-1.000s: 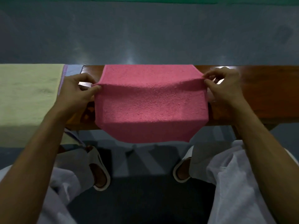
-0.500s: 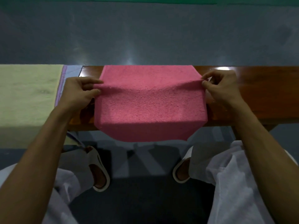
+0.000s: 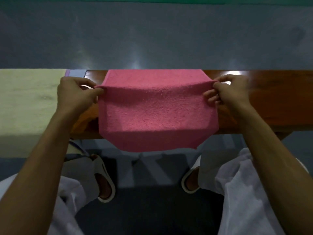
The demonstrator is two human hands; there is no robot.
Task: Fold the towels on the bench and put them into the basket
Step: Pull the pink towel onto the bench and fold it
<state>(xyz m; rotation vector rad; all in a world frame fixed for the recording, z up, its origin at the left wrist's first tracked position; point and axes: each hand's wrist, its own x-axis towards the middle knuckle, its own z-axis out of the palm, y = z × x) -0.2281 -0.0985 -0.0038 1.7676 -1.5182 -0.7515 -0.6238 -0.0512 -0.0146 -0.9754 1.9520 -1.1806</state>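
Across the middle of the glossy brown wooden surface (image 3: 274, 99) lies the pink terry towel (image 3: 155, 112), its far part flat on the wood, its near edge hanging over the front, and a raised fold running from side to side. The left hand (image 3: 74, 95) pinches the left end of that fold between thumb and curled fingers (image 3: 96, 91), and the right hand (image 3: 232, 94) pinches the right end with its fingers (image 3: 211, 94). To the left a pale yellow-green towel (image 3: 28, 102) drapes over the surface with a lilac cloth (image 3: 74, 72) just beside it, and below, white slide sandals (image 3: 101, 168) stand on the grey floor (image 3: 152, 39).
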